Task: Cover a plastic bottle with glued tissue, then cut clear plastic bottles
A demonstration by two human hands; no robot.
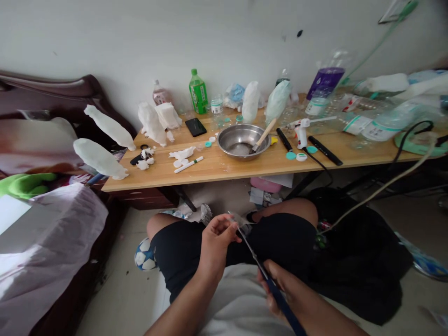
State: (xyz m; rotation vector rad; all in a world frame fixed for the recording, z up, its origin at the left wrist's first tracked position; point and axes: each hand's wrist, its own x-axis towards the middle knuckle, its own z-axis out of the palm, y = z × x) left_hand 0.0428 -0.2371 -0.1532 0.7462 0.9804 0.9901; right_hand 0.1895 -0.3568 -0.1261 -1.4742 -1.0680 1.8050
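Observation:
Above my lap, my left hand (216, 240) pinches a small clear plastic piece (242, 218) between thumb and fingers. My right hand (282, 285) is wrapped round the dark blue handle of what look like scissors (249, 246), seen nearly edge-on. Their narrow metal blades point up and left, with the tips beside the plastic piece and my left fingertips. Whether the blades touch the plastic I cannot tell. Beyond both hands, a metal bowl (231, 148) stands on the wooden table with a wooden-handled brush (264, 135) leaning in it.
White-coated bottle shapes (100, 158) stand at the left end of the table (210, 175). A phone (196, 127), a glue gun (301, 133) and black markers (325, 150) lie farther along. Clear bottles (385, 128) crowd the right. A ball (144, 254) rests on the floor by my left leg.

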